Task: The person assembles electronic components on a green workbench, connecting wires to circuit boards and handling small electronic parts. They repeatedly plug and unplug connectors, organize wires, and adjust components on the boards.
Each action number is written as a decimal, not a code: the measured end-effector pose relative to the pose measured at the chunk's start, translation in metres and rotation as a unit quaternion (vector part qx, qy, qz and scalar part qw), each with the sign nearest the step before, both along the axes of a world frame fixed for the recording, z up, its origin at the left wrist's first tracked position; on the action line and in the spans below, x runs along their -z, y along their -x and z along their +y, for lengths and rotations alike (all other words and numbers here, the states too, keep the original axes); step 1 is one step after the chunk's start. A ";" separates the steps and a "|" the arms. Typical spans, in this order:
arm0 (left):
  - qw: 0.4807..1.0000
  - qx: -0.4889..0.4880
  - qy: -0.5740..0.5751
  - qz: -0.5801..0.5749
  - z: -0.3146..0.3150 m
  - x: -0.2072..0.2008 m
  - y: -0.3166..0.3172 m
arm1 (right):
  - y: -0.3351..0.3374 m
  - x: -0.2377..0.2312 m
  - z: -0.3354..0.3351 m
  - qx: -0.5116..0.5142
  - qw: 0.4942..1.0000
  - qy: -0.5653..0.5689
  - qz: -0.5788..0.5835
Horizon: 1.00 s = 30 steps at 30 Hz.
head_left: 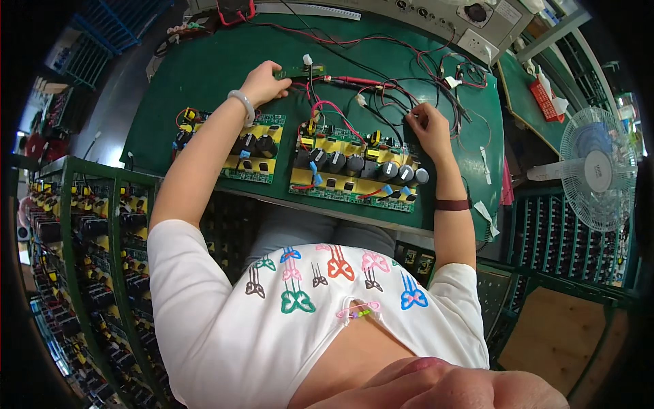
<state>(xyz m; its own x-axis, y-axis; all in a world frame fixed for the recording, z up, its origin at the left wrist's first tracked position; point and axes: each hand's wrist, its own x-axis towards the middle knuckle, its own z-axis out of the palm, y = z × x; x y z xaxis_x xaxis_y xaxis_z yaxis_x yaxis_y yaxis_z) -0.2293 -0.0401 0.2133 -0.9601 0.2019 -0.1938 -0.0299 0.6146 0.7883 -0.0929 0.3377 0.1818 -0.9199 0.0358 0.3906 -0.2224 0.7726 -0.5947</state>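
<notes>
My left hand (pixel 264 84) is closed on the near end of a small green circuit board (pixel 298 71) above the bench. A white plug (pixel 307 60) with dark wires stands by that board. To its right lies a red test probe (pixel 357 80). My right hand (pixel 430 131) is pinched at the right, with black wires passing by its fingertips; what it holds is too small to make out. Between my arms sits a large power board (pixel 354 167) with black capacitors and yellow parts. A second such board (pixel 262 167) lies partly hidden under my left forearm.
Red and black wires (pixel 436 68) tangle across the green bench mat (pixel 197 68). A grey instrument (pixel 443 24) stands at the back. A white fan (pixel 596 170) is at the right, near a red basket (pixel 545 99). Racks of boards (pixel 88 225) stand at the left.
</notes>
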 end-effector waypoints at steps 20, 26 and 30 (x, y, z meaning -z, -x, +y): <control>0.948 0.184 -0.245 0.087 -0.015 -0.048 -0.089 | 0.004 -0.012 0.030 0.152 0.978 0.042 0.134; 0.918 0.212 -0.335 -0.011 -0.029 -0.040 -0.193 | 0.037 -0.040 0.070 0.159 0.976 -0.117 0.091; 0.896 0.194 -0.395 -0.061 -0.024 -0.013 -0.226 | 0.078 -0.051 0.086 0.173 0.952 -0.252 -0.014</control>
<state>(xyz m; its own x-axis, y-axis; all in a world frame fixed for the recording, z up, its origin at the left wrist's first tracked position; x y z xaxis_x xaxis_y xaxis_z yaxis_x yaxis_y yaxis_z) -0.0030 -0.0639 0.2260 -0.7692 0.6364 0.0577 -0.0508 -0.1509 0.9872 -0.1711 0.4238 0.2328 -0.8974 0.1538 0.4135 0.1089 0.9855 -0.1303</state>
